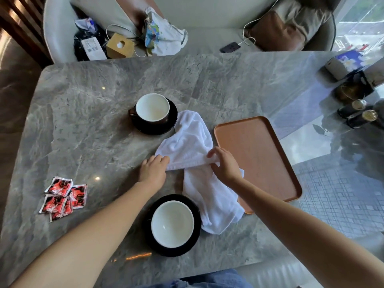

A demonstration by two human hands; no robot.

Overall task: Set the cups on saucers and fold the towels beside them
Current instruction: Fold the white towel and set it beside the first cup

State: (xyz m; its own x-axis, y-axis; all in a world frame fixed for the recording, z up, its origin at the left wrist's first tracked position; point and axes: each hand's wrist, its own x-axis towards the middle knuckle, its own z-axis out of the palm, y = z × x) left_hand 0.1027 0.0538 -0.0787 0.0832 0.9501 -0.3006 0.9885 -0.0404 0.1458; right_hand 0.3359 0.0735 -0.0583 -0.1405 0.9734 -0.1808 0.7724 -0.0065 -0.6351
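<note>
Marble table (83, 100); wooden tray (259, 154), 3 o'clock; upper towel (187, 140), centre; lower towel (214, 202), 5 o'clock; far cup (152, 107) on far saucer (172, 123), 11 o'clock; near cup (172, 223) on near saucer (148, 235), 6 o'clock; left hand (153, 170) and right hand (225, 165) pinching upper towel's near hem; sachets (62, 196), 8 o'clock.

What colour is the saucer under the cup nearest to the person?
Black. The saucer shows best in the head view.

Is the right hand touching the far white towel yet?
Touching. The head view shows the right hand pinching the far towel at its near edge; the left hand grips the other corner.
</note>
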